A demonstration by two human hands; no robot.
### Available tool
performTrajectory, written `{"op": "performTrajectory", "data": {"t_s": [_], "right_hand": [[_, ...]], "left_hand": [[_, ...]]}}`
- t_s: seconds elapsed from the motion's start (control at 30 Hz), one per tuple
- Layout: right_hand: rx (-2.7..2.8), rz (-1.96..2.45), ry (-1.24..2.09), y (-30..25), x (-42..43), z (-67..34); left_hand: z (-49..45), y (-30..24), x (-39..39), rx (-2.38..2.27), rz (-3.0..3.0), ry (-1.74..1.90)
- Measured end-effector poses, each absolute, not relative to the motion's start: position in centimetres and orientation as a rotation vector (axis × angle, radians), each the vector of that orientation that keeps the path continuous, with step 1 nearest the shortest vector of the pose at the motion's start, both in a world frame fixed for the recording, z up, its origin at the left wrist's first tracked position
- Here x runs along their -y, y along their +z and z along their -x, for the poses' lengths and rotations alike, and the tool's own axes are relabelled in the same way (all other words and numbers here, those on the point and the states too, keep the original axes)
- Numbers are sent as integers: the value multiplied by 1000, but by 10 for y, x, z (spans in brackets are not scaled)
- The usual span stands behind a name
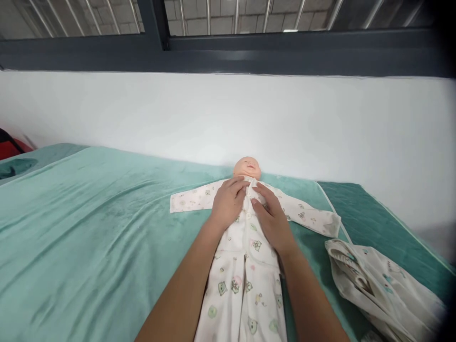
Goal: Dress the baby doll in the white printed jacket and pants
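Observation:
A doll lies on its back on the bed, head toward the wall. It wears a white top printed with small animals, sleeves spread to both sides; matching trousers reach toward me. My left hand rests on the chest left of the front opening, fingers lying over the cloth near the collar. On the other side of the opening, my right hand lies on the chest with fingers and thumb apart. A button shows between the hands. The cloth under both palms is hidden.
A green blanket with folds covers the bed. At the right lies a crumpled white printed cloth item. Behind the doll's head rises a white wall, below a dark-framed window with bars. Something red sits at the far left.

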State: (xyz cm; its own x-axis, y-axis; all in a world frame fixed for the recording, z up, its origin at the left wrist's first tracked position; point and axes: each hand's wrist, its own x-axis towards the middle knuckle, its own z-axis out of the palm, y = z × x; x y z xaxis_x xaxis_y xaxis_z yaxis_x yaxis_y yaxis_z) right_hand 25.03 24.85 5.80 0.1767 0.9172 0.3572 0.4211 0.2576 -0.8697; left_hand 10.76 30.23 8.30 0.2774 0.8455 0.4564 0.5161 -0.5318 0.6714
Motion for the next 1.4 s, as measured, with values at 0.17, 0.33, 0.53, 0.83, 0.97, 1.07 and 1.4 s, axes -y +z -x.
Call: {"op": "performTrajectory", "data": {"t_s": [0.17, 0.33, 0.53, 0.83, 0.97, 1.07, 1.4], "right_hand": [[1423, 1325, 588, 48, -214, -246], [1482, 1347, 539, 48, -215, -248], [1536, 1362, 470, 52, -226, -249], [1596, 1403, 344, 53, -225, -249], [1638, 1437, 335, 53, -226, -250], [1654, 1441, 356, 53, -226, -250], [1479, 1353, 450, 51, -223, -247]], "left_hand": [[-98, 79, -274, -1254, -2221, 1097], [-98, 80, -274, -1265, -2216, 1066], [-96, 80, -283, -1215, -2168, 1079], [-94, 77, -283, -1178, -2185, 1096], [-95, 77, -283, -1185, -2197, 1087], [-95, 78, -283, -1190, -2202, 1087], [-94, 80, -277, -1177, -2200, 1084]]}}
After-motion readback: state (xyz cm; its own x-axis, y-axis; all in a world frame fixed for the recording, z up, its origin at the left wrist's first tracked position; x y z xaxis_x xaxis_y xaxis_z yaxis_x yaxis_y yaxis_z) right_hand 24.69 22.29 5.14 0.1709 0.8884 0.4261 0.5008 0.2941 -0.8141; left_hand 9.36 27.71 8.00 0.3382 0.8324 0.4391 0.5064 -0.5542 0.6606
